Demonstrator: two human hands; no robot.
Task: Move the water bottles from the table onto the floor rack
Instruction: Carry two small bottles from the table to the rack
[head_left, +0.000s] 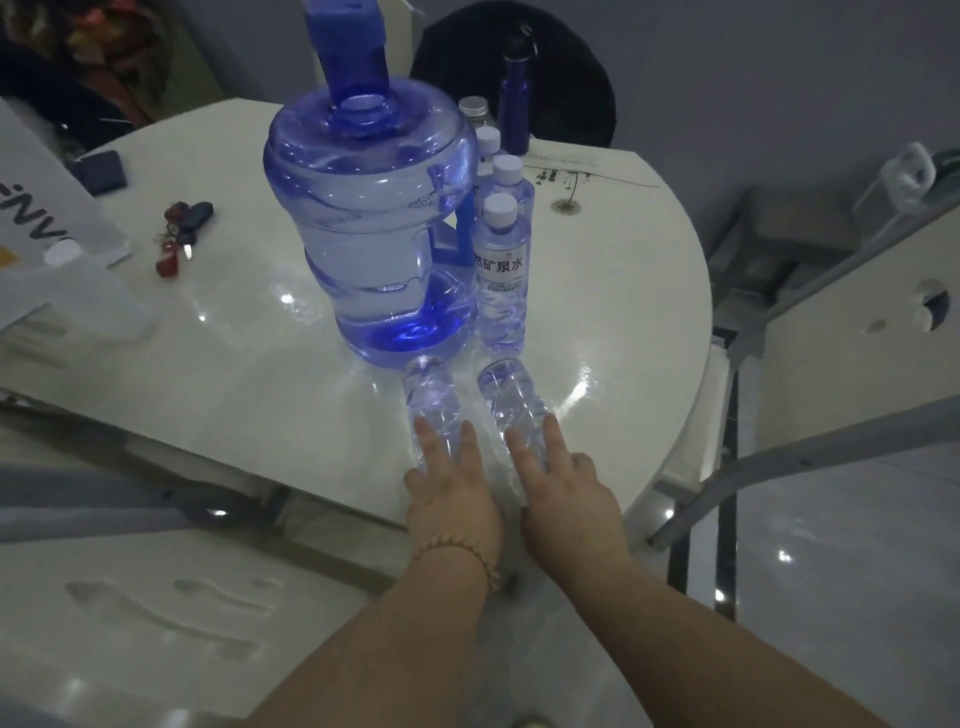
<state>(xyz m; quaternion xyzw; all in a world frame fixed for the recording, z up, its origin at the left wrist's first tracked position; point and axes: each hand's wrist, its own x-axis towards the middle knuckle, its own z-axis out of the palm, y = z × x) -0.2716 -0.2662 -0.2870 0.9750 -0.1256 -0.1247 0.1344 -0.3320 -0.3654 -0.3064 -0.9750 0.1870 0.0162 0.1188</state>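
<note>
Two clear water bottles are held tilted near the table's front edge, their bases pointing away from me. My left hand (451, 483) grips the left bottle (430, 395). My right hand (563, 483) grips the right bottle (511, 395). Their caps are hidden under my hands. Behind them a labelled bottle (503, 275) stands upright with a white cap, and two more capped bottles (506, 174) line up behind it. All stand on the round white table (234, 364).
A large blue water jug (369, 218) stands mid-table beside the bottles. A dark blue flask (514, 104) is at the back. Keys (179, 234) and a paper bag (47, 208) lie on the left. A grey metal rack frame (769, 462) stands to the right.
</note>
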